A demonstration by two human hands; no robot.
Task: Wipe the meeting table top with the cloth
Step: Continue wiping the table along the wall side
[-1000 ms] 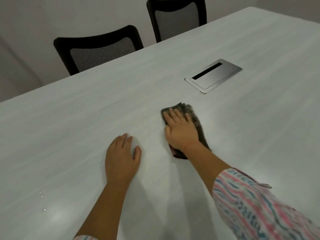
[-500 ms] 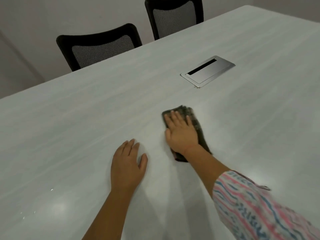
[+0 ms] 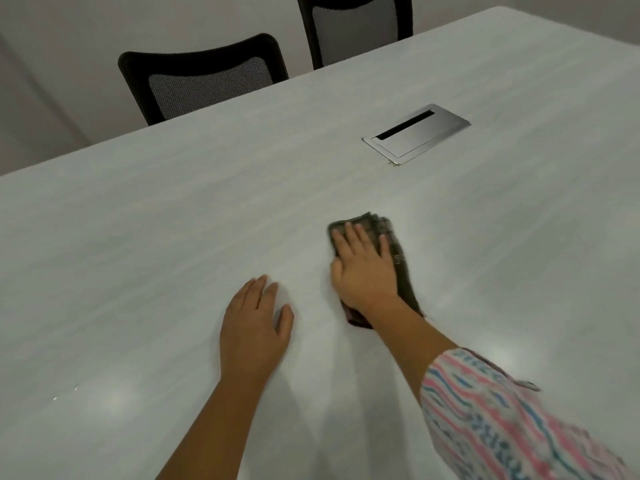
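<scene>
We count a right grip (image 3: 363,268) and a left grip (image 3: 254,327), one cloth (image 3: 377,221), one metal hatch (image 3: 415,135) beyond the right grip, and two chairs farther off: a nearer chair (image 3: 204,79) and a farther chair (image 3: 353,26), its top cut off. The dark, bunched cloth is blurred and mostly hidden under the right grip, which presses it with straight fingers onto the table (image 3: 173,220); the left grip rests flat beside it, holding nothing.

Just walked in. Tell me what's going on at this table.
A person is wiping the pale meeting table with a dark cloth. The right hand presses flat on the cloth, fingers straight. The left hand rests flat on the bare table top beside it. Beyond the cloth, a metal cable hatch is set into the table, and black mesh chairs stand at the far edge.
</scene>
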